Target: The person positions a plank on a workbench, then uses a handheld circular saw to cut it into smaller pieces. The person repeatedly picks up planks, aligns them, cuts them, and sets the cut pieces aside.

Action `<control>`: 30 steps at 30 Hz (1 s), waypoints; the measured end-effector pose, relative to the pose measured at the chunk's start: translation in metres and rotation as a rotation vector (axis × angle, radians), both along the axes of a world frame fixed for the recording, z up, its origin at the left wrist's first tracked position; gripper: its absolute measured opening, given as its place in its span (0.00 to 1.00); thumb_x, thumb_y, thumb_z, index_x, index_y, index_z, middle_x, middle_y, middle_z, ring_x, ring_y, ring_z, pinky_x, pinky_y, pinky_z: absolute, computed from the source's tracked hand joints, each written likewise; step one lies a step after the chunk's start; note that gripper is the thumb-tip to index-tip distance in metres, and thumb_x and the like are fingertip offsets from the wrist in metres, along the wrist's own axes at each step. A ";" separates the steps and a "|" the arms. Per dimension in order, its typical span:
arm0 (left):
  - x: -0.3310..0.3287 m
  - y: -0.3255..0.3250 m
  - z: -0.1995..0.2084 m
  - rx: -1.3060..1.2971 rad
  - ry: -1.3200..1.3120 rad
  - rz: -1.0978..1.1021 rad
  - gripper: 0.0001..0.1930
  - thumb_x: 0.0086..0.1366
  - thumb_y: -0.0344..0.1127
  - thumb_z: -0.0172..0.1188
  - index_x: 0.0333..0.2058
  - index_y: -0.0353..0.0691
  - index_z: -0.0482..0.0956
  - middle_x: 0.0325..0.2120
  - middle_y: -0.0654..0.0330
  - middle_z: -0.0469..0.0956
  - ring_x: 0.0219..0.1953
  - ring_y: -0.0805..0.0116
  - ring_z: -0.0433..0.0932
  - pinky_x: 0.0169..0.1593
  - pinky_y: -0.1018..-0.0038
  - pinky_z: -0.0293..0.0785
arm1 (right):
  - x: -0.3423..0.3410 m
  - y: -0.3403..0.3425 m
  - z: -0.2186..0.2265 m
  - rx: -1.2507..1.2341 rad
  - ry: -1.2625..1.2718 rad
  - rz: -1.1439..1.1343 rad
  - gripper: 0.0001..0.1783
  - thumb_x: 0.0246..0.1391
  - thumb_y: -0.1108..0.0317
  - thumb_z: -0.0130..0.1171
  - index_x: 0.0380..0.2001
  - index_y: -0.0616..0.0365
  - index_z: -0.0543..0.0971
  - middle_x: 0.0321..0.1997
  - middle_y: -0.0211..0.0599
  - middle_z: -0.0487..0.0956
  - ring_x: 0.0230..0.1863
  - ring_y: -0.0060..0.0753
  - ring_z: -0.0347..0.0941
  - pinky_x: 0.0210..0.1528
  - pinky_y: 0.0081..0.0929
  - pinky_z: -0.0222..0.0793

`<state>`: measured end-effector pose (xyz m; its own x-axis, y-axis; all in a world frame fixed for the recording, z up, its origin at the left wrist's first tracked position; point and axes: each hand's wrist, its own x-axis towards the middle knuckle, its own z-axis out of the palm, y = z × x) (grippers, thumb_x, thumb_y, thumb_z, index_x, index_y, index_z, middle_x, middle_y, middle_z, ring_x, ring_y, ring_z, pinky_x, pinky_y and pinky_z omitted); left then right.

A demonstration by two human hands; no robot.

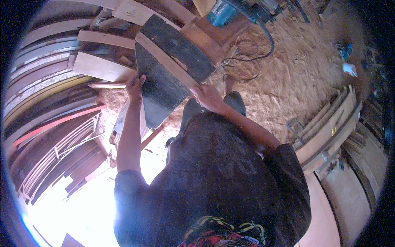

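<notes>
A dark board with a scuffed black face lies tilted in front of me. Across it runs a narrow strip of bare wood, slanting from the far left down to the near right. My left hand is closed at the board's left edge, thumb side toward the black face. At the strip's near end, my right hand grips the wood, its fingers bent around it. The undersides of the board and strip are hidden, as are some of my fingertips.
A teal power tool lies at the far side, with a dark cable curving over the brown, loose-looking ground. Planks are stacked along the left. More timber lies at right, beyond my elbow. Glare washes out the lower left.
</notes>
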<state>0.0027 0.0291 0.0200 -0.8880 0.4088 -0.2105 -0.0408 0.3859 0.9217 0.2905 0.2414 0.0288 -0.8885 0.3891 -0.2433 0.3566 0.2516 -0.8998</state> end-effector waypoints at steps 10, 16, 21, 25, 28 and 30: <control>-0.007 -0.016 -0.024 0.028 -0.047 0.083 0.24 0.58 0.36 0.78 0.51 0.31 0.84 0.37 0.68 0.81 0.39 0.75 0.75 0.47 0.77 0.72 | 0.000 -0.007 -0.002 -0.160 -0.112 -0.116 0.27 0.69 0.48 0.52 0.26 0.60 0.79 0.15 0.33 0.76 0.17 0.28 0.74 0.25 0.33 0.70; -0.007 -0.014 -0.031 -0.009 0.067 0.033 0.26 0.58 0.41 0.78 0.52 0.34 0.84 0.40 0.66 0.82 0.42 0.74 0.77 0.50 0.76 0.73 | 0.003 0.000 0.001 -0.190 -0.152 -0.044 0.23 0.69 0.46 0.51 0.38 0.52 0.85 0.20 0.42 0.80 0.24 0.44 0.81 0.30 0.42 0.75; 0.005 -0.003 -0.008 -0.046 0.009 0.016 0.22 0.61 0.36 0.74 0.53 0.37 0.83 0.46 0.63 0.83 0.47 0.71 0.78 0.57 0.74 0.72 | 0.001 0.002 0.013 -0.291 -0.181 -0.072 0.24 0.69 0.46 0.51 0.36 0.54 0.84 0.15 0.36 0.77 0.19 0.38 0.78 0.28 0.39 0.75; 0.005 -0.005 -0.008 -0.013 0.063 0.011 0.28 0.59 0.42 0.77 0.56 0.36 0.83 0.45 0.62 0.84 0.47 0.72 0.78 0.56 0.74 0.72 | 0.004 -0.002 0.000 -0.283 -0.163 -0.067 0.19 0.66 0.50 0.55 0.35 0.55 0.82 0.16 0.37 0.78 0.19 0.42 0.78 0.27 0.41 0.75; -0.001 -0.011 -0.016 -0.070 0.109 0.027 0.27 0.59 0.42 0.77 0.55 0.37 0.83 0.44 0.63 0.83 0.46 0.73 0.78 0.55 0.75 0.72 | 0.011 -0.016 -0.041 0.037 0.077 -0.031 0.11 0.60 0.59 0.61 0.39 0.55 0.81 0.18 0.38 0.78 0.20 0.47 0.77 0.24 0.45 0.73; -0.006 0.001 -0.007 -0.113 0.092 -0.001 0.25 0.59 0.41 0.76 0.53 0.36 0.84 0.44 0.63 0.84 0.47 0.73 0.78 0.55 0.76 0.71 | 0.015 -0.020 -0.057 0.239 0.236 -0.024 0.12 0.56 0.65 0.64 0.44 0.53 0.80 0.20 0.40 0.77 0.20 0.50 0.77 0.23 0.47 0.72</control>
